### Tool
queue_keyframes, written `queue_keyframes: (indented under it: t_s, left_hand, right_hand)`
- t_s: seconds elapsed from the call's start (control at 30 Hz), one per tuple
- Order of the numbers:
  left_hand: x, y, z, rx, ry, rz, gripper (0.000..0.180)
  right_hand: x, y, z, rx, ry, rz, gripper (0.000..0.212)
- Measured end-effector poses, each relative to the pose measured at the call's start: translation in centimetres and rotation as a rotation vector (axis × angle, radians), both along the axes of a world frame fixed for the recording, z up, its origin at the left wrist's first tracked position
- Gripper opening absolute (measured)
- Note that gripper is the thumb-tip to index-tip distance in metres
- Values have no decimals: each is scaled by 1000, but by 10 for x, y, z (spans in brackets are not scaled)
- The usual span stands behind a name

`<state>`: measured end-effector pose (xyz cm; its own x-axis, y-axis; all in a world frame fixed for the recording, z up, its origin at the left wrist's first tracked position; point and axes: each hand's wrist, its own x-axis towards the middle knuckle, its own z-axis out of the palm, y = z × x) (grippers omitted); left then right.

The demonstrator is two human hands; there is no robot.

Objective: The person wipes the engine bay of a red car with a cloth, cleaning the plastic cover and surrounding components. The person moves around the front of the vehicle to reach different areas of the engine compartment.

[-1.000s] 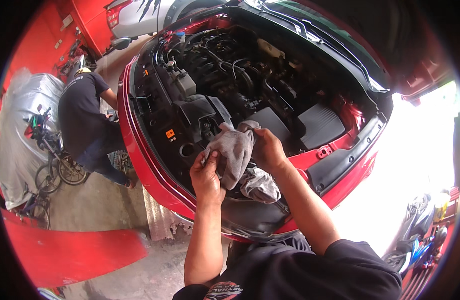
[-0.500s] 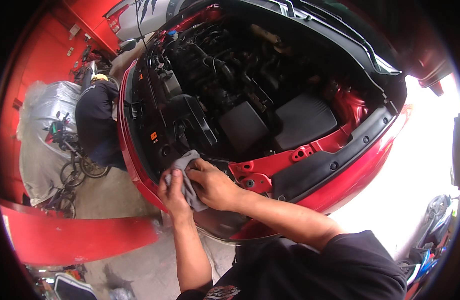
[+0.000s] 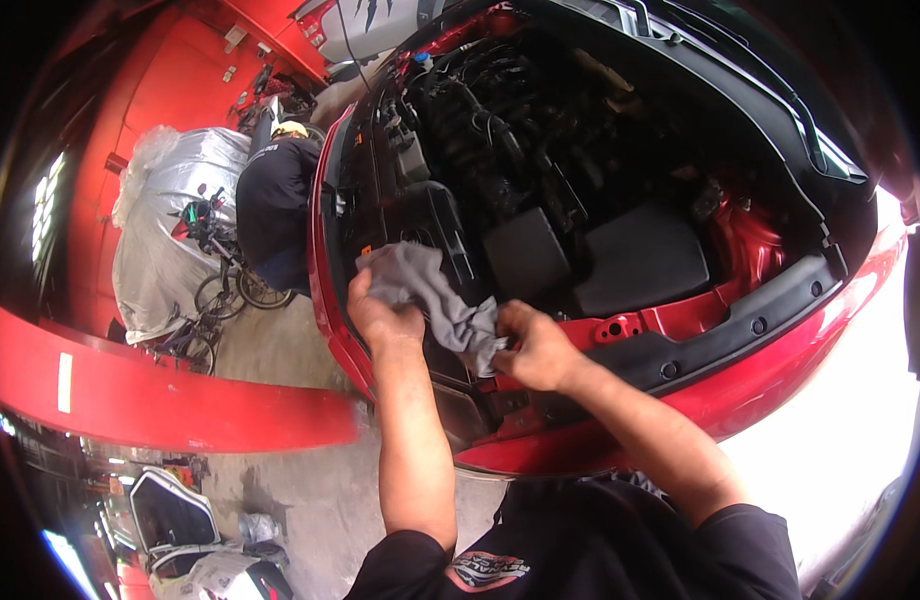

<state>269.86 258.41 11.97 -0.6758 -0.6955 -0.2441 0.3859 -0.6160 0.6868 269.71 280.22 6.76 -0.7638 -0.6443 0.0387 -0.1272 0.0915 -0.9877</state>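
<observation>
A grey cloth (image 3: 435,297) is stretched between my two hands, above the front corner of a red car's open engine bay (image 3: 500,150). My left hand (image 3: 385,318) grips its left part, which drapes over the fingers. The cloth's right end is pinched in my right hand (image 3: 536,345), over the red front edge of the bay. Beyond the cloth lie a black battery-like box cover (image 3: 527,252) and a larger ribbed black cover (image 3: 647,262). The cloth hides part of the black front panel beneath it.
On the far left, a person in a dark shirt (image 3: 275,205) bends beside the car's front. Behind them are a silver-covered vehicle (image 3: 170,220) and bicycles (image 3: 235,290). A red beam (image 3: 180,400) juts in from the left. The raised bonnet (image 3: 740,60) hangs over the bay.
My hands have moved apart, spreading the bunched cloth between them. My right hand went rightward. The view has shifted, so the car sits further right in it.
</observation>
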Motion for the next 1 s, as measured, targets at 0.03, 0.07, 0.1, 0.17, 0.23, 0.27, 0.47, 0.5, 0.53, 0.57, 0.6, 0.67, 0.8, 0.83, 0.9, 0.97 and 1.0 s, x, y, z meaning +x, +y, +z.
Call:
queue_keyframes:
  t_s: [0.03,0.07,0.1,0.17,0.23,0.27,0.47,0.5,0.53,0.57,0.6,0.67,0.8,0.83,0.9,0.97,1.0]
  left_hand:
    - [-4,-8,-11,9,-52,-33,38]
    - [-6,-5,-14,-73,-49,-51,38]
    - [-5,-2,-16,-155,-46,-68,39]
    - [-2,11,-13,-266,57,-123,41]
    - [4,24,-4,-406,131,-169,42]
    - [8,27,1,-495,157,-188,42]
    - [17,49,9,-604,121,-279,35]
    - [12,61,4,-637,72,-261,33]
    - [7,70,-3,-672,17,-246,31]
    - [11,61,-9,-638,24,-268,33]
    - [17,59,-11,-471,76,-362,36]
    - [32,62,-14,-237,197,-577,43]
    - [32,42,-25,-463,-89,-502,43]
    - [14,19,-26,-609,-450,-344,37]
    - [-29,5,-46,-897,-367,-50,35]
    - [-76,0,-77,-1741,-515,97,34]
    - [-97,-5,-103,-1851,-653,-87,36]
  right_hand:
    - [-4,12,-2,-140,117,-6,17]
    - [-6,21,-4,-227,117,22,16]
    - [-9,28,-3,-263,-87,74,18]
    - [-16,46,2,-321,-492,167,25]
    - [-27,61,10,-461,-567,193,54]
    - [-37,67,8,-508,-617,211,59]
    - [-57,32,36,-387,-512,168,70]
    - [-59,17,22,-348,-450,130,64]
    - [-58,8,28,-279,-444,134,59]
    - [-54,0,41,-263,-460,146,55]
    - [-56,-11,37,-285,-441,116,53]
    - [-62,-12,34,-187,-344,126,56]
    - [-80,26,27,109,-34,-51,69]
    - [-83,38,25,180,35,-156,71]
    - [-85,42,17,161,222,-290,64]
    - [-72,40,17,43,505,-238,55]
    - [-63,32,18,44,587,-164,45]
